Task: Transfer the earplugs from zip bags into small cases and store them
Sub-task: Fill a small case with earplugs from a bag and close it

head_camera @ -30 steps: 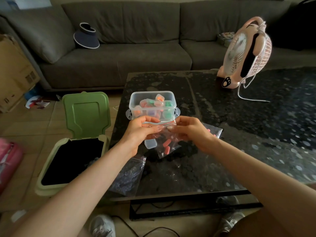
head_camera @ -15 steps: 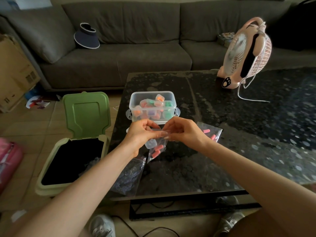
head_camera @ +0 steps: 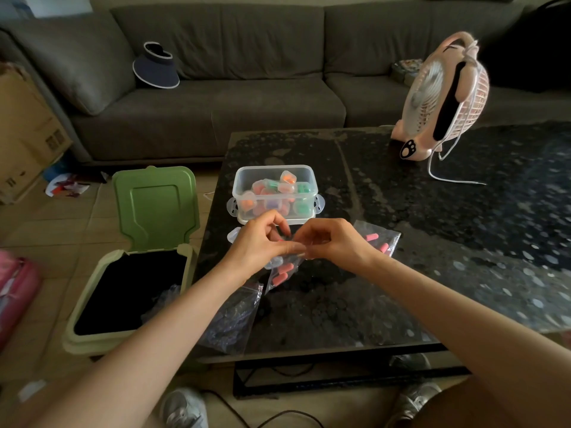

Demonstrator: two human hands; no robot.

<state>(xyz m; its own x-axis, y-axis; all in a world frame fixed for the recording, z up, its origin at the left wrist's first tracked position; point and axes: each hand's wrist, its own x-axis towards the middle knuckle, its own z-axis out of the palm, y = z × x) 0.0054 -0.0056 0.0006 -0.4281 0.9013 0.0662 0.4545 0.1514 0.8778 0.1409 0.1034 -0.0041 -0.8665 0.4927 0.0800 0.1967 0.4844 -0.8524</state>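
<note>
Gripping a small clear zip bag [head_camera: 282,273] of pink earplugs [head_camera: 286,267], the fingers [head_camera: 287,249] of the left hand [head_camera: 259,242] and right hand [head_camera: 335,242] meet over the left edge of the dark desk [head_camera: 401,248].

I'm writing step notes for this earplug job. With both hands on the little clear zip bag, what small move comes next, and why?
Probably pull the top edges apart to open the seal. The left hand and right hand both pinch the top of the small clear plastic zip bag, and the pink foam earplugs are inside it.
</note>
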